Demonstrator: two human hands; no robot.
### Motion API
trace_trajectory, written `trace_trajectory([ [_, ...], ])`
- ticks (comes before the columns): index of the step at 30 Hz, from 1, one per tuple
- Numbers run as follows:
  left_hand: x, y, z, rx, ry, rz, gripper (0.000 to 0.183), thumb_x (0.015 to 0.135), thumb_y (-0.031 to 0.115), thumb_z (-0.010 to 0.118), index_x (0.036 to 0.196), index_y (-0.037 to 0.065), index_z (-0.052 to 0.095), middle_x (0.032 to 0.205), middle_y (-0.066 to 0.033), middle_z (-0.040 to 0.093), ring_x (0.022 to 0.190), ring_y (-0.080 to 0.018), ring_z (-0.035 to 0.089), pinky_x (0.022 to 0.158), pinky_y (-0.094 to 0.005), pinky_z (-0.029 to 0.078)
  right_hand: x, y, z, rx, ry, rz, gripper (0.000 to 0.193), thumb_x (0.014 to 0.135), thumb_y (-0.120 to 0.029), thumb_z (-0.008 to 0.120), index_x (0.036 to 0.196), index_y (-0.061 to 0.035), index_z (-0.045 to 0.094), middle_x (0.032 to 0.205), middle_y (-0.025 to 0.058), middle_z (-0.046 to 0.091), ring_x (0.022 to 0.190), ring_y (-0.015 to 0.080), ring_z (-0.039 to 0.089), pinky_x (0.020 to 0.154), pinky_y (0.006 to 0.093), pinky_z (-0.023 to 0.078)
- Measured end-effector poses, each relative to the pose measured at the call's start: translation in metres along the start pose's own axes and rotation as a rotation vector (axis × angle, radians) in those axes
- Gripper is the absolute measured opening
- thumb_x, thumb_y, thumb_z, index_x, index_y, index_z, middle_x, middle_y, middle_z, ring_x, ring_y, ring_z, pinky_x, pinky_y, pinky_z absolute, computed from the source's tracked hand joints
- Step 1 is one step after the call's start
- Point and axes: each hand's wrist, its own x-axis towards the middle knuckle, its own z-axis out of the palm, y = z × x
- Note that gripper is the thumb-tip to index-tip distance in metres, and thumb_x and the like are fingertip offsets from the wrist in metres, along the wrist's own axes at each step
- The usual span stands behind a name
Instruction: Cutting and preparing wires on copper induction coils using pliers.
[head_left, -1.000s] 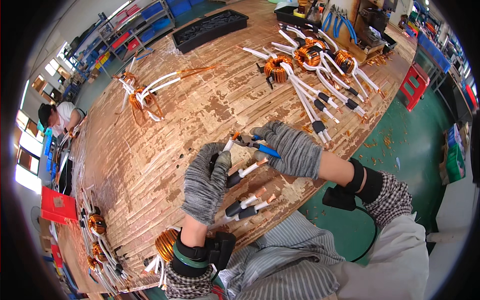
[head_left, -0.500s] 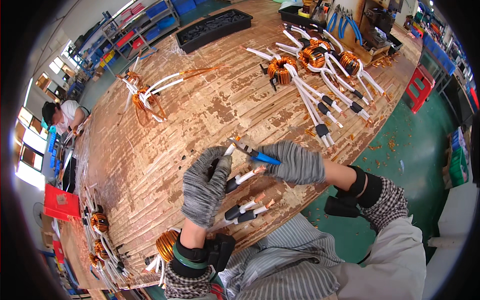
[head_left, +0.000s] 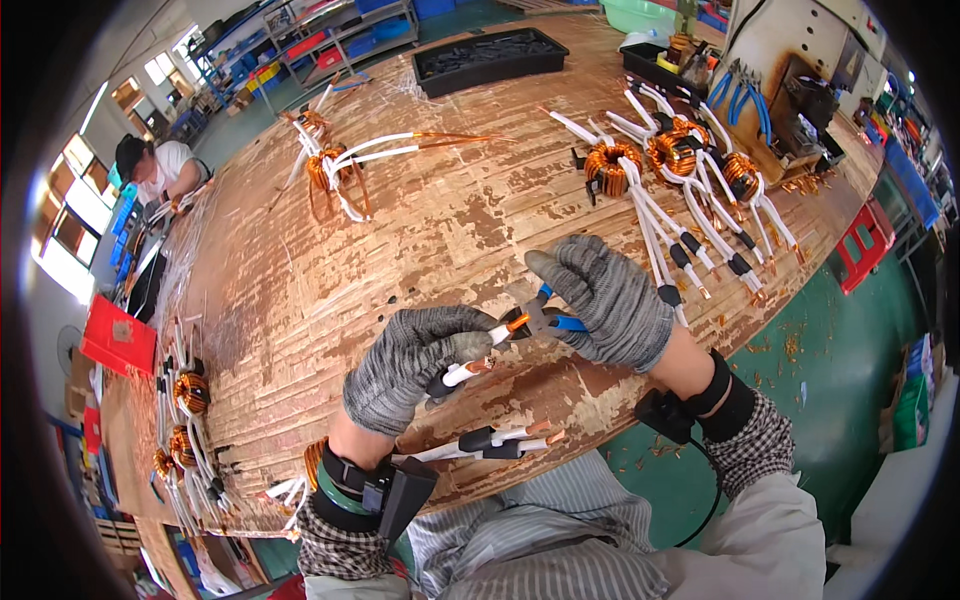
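Left hand (head_left: 420,362): grip clenched on white-sleeved wire (head_left: 499,334), copper tip (head_left: 518,322) poking out past fingers, over near side of bench (head_left: 420,240). Right hand (head_left: 612,308): grip wrapped on blue-handled pliers (head_left: 568,324), jaws at copper tip; can't tell if biting. Second wire (head_left: 458,376) just below left fingers. Copper coil (head_left: 612,168) farther right, black tray (head_left: 500,81) at far side.
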Motion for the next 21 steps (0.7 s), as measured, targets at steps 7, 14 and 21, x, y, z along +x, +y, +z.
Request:
trace_trajectory([
  [7,0.001,0.003,0.004,0.138,-0.018,-0.016,0.026,0.081,0.026,0.057,0.081,0.001,0.061,0.061,0.0021,0.052,0.055,-0.0053,0.045,0.05,-0.0202,0.035,-0.022,-0.01,0.001,0.522,-0.25,0.251,0.046,0.079,-0.034,0.06,0.114,-0.006,0.053,0.091,0.0153,0.059,0.081,0.0263,0.058,0.067,0.0361,0.047],
  [14,0.002,-0.012,0.012,0.057,-0.055,-0.008,0.026,0.087,0.019,0.055,0.106,0.001,0.056,0.078,-0.0011,0.057,0.068,-0.0062,0.051,0.06,-0.0208,0.043,-0.03,-0.006,-0.008,1.358,-0.809,0.738,0.051,0.082,-0.047,0.054,0.107,-0.0026,0.057,0.079,0.0055,0.063,0.068,0.0116,0.059,0.058,0.0245,0.046],
  [21,0.007,-0.005,0.018,0.035,-0.005,-0.055,0.033,0.09,0.017,0.051,0.119,0.003,0.05,0.086,-0.0026,0.057,0.074,-0.0075,0.054,0.068,-0.0221,0.047,-0.037,-0.012,0.008,0.719,-0.209,0.623,0.054,0.079,-0.043,0.058,0.11,0.0012,0.052,0.09,0.0174,0.057,0.087,0.0312,0.056,0.079,0.0368,0.044],
])
